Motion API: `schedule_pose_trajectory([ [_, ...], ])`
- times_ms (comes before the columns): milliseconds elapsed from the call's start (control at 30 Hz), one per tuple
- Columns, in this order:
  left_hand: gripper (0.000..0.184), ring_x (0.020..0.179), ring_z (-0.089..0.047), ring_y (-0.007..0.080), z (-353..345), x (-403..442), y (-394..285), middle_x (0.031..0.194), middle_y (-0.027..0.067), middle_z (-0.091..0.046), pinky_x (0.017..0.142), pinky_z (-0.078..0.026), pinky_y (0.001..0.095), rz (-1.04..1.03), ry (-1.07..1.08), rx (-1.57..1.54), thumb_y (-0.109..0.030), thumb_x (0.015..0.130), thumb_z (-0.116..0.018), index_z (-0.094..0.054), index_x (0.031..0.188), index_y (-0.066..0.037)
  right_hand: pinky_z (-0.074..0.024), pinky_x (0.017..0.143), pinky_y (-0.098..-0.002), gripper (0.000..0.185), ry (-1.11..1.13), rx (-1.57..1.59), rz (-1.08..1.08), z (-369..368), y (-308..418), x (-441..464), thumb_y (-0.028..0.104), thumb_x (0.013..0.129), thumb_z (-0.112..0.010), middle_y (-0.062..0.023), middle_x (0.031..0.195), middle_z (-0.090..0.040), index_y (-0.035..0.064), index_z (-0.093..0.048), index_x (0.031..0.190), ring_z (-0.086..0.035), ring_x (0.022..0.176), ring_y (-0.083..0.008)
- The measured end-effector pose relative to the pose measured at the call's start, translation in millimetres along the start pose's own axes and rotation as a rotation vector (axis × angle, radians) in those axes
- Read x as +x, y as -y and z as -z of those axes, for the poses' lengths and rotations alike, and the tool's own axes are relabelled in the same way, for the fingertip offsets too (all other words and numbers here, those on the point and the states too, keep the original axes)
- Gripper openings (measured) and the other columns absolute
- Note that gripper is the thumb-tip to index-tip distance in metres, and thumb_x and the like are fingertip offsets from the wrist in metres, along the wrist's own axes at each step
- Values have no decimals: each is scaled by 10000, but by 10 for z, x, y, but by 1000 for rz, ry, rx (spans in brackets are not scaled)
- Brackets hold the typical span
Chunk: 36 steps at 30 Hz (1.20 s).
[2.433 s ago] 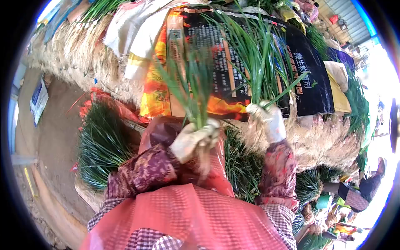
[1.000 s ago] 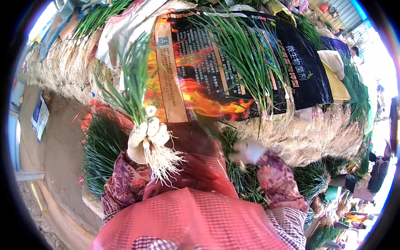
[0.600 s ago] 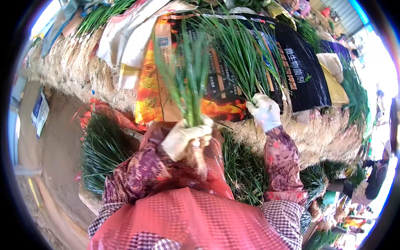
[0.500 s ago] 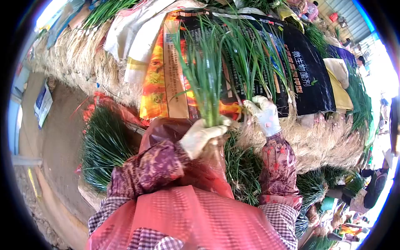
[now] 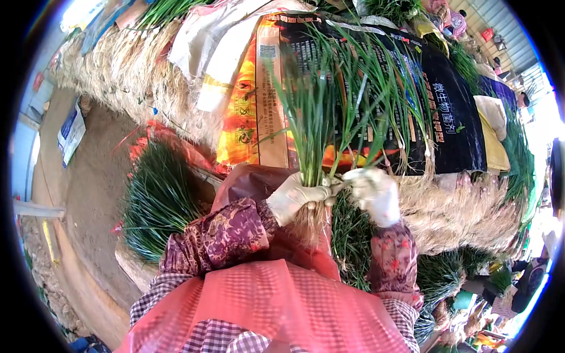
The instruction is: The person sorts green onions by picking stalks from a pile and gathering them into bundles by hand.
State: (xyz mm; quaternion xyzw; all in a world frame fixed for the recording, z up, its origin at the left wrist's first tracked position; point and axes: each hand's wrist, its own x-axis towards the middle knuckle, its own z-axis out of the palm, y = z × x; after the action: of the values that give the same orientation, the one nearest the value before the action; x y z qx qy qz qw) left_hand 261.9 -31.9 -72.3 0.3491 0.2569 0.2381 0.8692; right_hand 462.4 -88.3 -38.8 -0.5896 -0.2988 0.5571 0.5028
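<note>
My left hand (image 5: pixel 297 197), in a pale glove, is closed around a bunch of green onions (image 5: pixel 309 141). Their leaves point up and away from me, and their pale roots hang below the fist. Close beside it on the right, my gloved right hand (image 5: pixel 376 194) has its fingers pinched by the base of a green onion stalk at the bunch's edge; the fingertips are blurred. More loose green onions (image 5: pixel 406 117) lie on a black printed sack (image 5: pixel 456 123) beyond my hands, roots toward me.
Stacked bundles with dense roots (image 5: pixel 459 217) lie under the sack. A dark green bundle (image 5: pixel 156 206) stands at left by red netting. Cut greens (image 5: pixel 350 241) lie below my right hand. A red apron (image 5: pixel 265 306) covers my lap. Other people are at far right.
My right hand has drawn back from the onions on the sack and come in beside my left hand, which still holds the bunch. The camera view has shifted slightly.
</note>
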Motion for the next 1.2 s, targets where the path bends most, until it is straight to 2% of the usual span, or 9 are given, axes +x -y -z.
schedule_pose_trajectory([
  [267, 172, 820, -669, 173, 270, -79, 197, 936, 73, -653, 732, -556, 306, 66, -54, -188, -33, 845, -640, -577, 993, -97, -510, 531, -242, 367, 177, -1279, -218, 485, -483, -395, 375, 804, -746, -70, 773, -654, 59, -693, 982, -577, 554, -103],
  [367, 204, 851, -673, 185, 230, -73, 246, 974, 80, -655, 746, -560, 321, 75, -69, -185, -22, 847, -634, -573, 1030, -89, -530, 623, -272, 618, 40, -623, 65, 101, -400, -282, 333, 840, -714, -102, 1014, -658, 48, -492, 1341, -627, 630, -120],
  [467, 214, 813, -670, 174, 237, -57, 308, 941, 69, -651, 679, -547, 284, 14, -82, -41, -42, 846, -646, -564, 1042, -62, -521, 598, -250, 353, 349, -323, 6, -161, -341, -61, 187, 917, -623, -99, 983, -667, 11, -568, 1218, -638, 675, -120],
  [567, 202, 807, -669, 173, 273, -144, 240, 918, 70, -647, 644, -544, 267, 29, -129, 34, -65, 846, -652, -575, 1029, -30, -505, 574, -224, 190, 119, -1108, 556, 57, -575, 205, 94, 935, -567, -71, 959, -689, -3, -634, 1083, -646, 731, -105],
  [633, 213, 808, -670, 175, 240, -230, 193, 924, 70, -644, 641, -547, 274, 71, -149, -7, -57, 845, -648, -582, 1044, -17, -507, 540, -215, 155, -25, -646, 543, 133, -537, 157, 64, 936, -547, -66, 912, -684, -7, -648, 1029, -643, 728, -101],
  [733, 245, 825, -657, 191, 240, -253, 247, 954, 84, -634, 659, -553, 293, 142, -118, -126, -44, 853, -625, -584, 1090, 3, -494, 447, -205, 209, 161, 338, -246, 76, -412, 199, 90, 925, -580, -56, 791, -638, -1, -628, 1107, -607, 635, -104],
  [767, 250, 827, -652, 194, 225, -267, 250, 960, 88, -632, 661, -553, 296, 158, -77, -189, -43, 856, -619, -583, 1099, 5, -470, 416, -187, 257, 162, -93, -126, -100, -314, 71, 123, 913, -607, -54, 789, -639, -10, -606, 1133, -587, 592, -90],
  [933, 330, 799, -620, 185, 164, -327, 220, 1011, 118, -608, 640, -540, 290, 145, 128, -394, -72, 867, -590, -546, 1180, 25, -303, 384, -146, 239, 346, 345, -27, -366, -691, 230, 185, 909, -631, -49, 788, -659, -10, -629, 1046, -472, 467, -33],
  [1200, 389, 710, -578, 179, 322, -403, 294, 918, 124, -574, 570, -490, 267, 163, 196, -429, -107, 843, -571, -481, 1198, 26, -422, 390, -161, 250, 246, 449, 136, -192, -891, 226, 221, 897, -634, -116, 868, -670, -16, -608, 974, -582, 561, -87],
])
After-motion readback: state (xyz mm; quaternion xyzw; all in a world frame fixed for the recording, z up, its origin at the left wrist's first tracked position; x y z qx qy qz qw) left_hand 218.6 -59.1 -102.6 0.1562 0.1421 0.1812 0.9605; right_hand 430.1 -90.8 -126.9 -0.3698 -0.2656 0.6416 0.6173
